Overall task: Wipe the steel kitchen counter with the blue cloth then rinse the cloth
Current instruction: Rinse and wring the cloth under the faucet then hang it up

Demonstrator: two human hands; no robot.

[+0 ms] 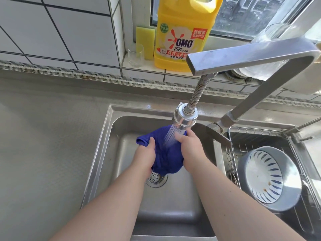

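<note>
Head view looks down on both hands held over the steel sink, with the blue cloth bunched between them. The left hand grips the cloth's left side, thumb laid over the top of the fabric and fingers curled beneath it; a loose corner of cloth sticks out just beyond that thumb. The right hand clasps the cloth's right side, its fingers wrapped round the far edge. Directly above the hands hangs the spray head of the faucet, on a flexible metal hose, and its stream of water falls onto the cloth between the two thumbs. Below the hands, partly hidden by the hanging cloth, sits the drain strainer. To the left of the left hand stretches the steel counter. To the right of the right hand a wire rack holds a grey bowl tipped on its side. Beyond the hands, on the tiled ledge, stand a yellow detergent bottle, a yellow sponge and a clear glass.
</note>
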